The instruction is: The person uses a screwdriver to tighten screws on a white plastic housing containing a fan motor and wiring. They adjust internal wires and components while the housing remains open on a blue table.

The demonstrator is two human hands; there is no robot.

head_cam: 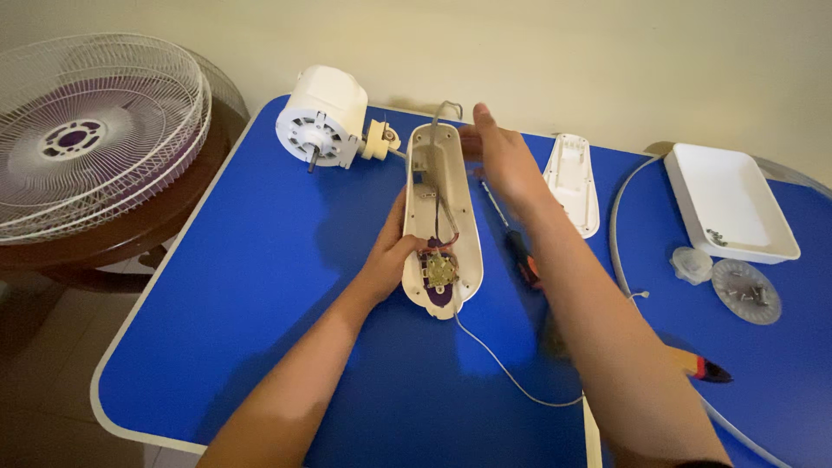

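Observation:
A long white fan housing lies open-side up on the blue table, with wires and a brass switch on a purple board inside its near end. My left hand grips the housing's left edge near that end. My right hand reaches over the far end with fingers straight and together, beside the right edge; I cannot tell if it touches. A white fan motor with a short shaft lies at the far left, joined to the housing by a cream neck piece.
A white cover plate and a screwdriver lie right of the housing. A white tray with screws, a clear cap and a grey disc sit far right. Pliers lie near my right arm. Fan grilles rest on a side table.

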